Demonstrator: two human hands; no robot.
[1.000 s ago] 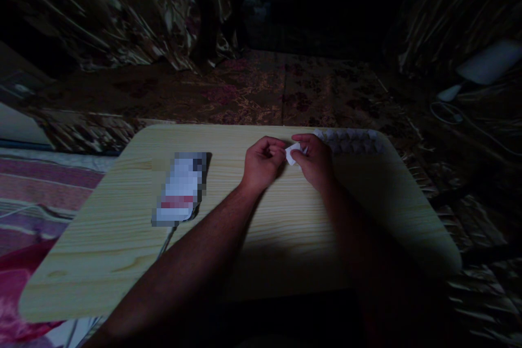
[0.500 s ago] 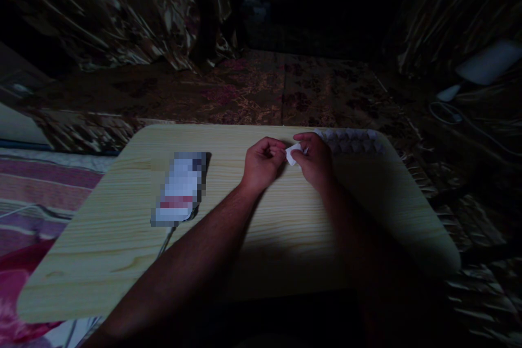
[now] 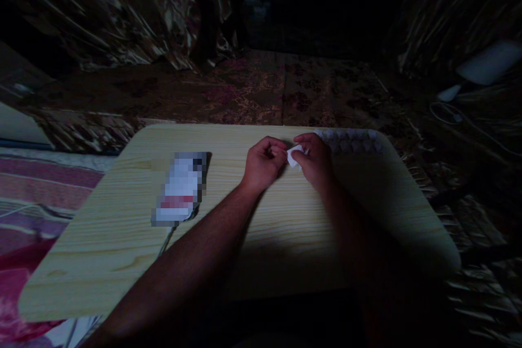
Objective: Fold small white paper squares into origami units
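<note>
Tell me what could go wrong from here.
The white piece is small and pinched by the right hand; it might slip free. That hand is close to the rows of pale shapes at the table's far edge, so a sweep could knock them. A cable passes by or under the left forearm; moving that arm might drag it.

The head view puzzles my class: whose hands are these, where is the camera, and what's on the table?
There is no robot: a camera worn on a person's head looks forward and down at their two bare hands. The right hand holds a small white piece; the left hand is close beside it, perhaps touching. On the wood-patterned table lie a pixelated object at left, a cable at its near end, and rows of small pale pieces near the far right corner.
</note>
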